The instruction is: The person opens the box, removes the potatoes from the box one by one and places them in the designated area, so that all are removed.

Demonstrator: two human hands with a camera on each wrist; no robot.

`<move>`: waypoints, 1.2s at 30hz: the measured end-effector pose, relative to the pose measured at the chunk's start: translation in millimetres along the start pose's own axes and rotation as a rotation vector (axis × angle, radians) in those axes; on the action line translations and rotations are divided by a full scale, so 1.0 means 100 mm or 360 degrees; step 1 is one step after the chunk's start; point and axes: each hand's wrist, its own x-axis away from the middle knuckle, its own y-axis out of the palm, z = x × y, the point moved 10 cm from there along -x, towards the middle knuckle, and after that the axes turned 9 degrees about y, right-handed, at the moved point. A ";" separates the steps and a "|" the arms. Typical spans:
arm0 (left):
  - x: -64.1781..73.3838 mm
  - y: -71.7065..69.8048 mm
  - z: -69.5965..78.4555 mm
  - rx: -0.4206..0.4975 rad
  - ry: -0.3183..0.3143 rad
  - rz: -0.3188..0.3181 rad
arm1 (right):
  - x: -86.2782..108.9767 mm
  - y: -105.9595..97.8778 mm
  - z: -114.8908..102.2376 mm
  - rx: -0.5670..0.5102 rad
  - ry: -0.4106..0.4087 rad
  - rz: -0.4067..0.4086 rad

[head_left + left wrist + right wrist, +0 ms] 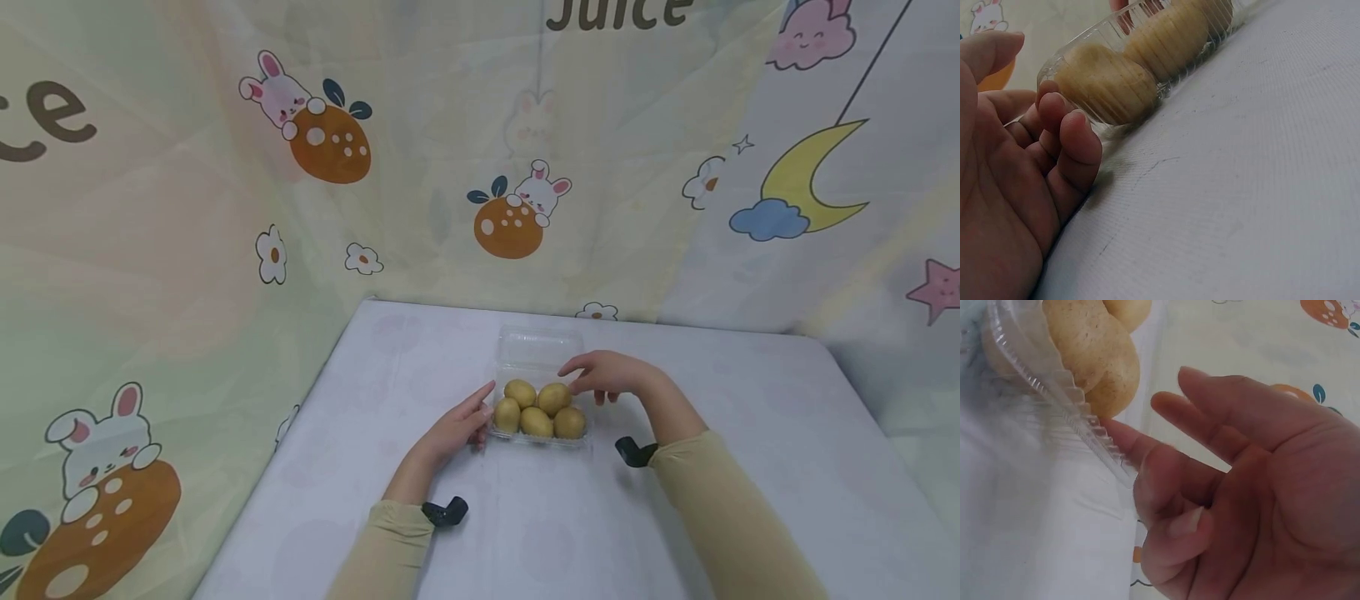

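Several yellow-brown potatoes (pixel 537 422) lie in the base of a clear plastic clamshell box (pixel 547 442). Its transparent lid (pixel 540 348) is folded back, away from the person. At the box's left end is my left hand (pixel 453 427), its fingertips against the ribbed wall and its thumb apart in the left wrist view. On the opposite side, my right hand (pixel 617 373) has a finger touching the box's edge beside a potato (pixel 1116 375). Its other fingers are loosely bent, and the palm holds nothing. Neither hand grips a potato.
Under the box is a table with a white cloth (pixel 525 533). A printed fabric backdrop (pixel 420 208) with rabbits and oranges rises behind the table and along its left side. Small black devices (pixel 446 512) are worn on both wrists, near beige sleeves.
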 end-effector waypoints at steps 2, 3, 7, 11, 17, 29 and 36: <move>0.00 0.00 0.00 0.0000 0.0000 -0.0001 | 0.00 0.02 -0.02 0.0031 0.0017 -0.0011; 0.00 0.00 0.00 0.0000 0.0001 -0.0004 | -0.01 0.03 -0.04 0.0046 0.0018 -0.0022; 0.00 0.01 0.00 0.0009 0.0005 -0.0008 | -0.05 0.09 -0.04 0.0053 0.0052 -0.0079; 0.00 0.01 0.00 0.0014 0.0006 -0.0008 | -0.14 0.11 -0.02 0.0076 0.0079 -0.0101; 0.01 0.01 0.01 0.0010 0.0008 -0.0014 | -0.21 0.13 0.01 0.0119 0.0097 -0.0128; 0.00 0.01 0.02 0.0034 0.0013 -0.0020 | -0.15 0.14 -0.07 0.0203 0.0111 -0.0152; 0.00 0.01 0.02 0.0011 0.0016 -0.0012 | -0.17 0.15 -0.04 0.0099 0.0181 -0.0184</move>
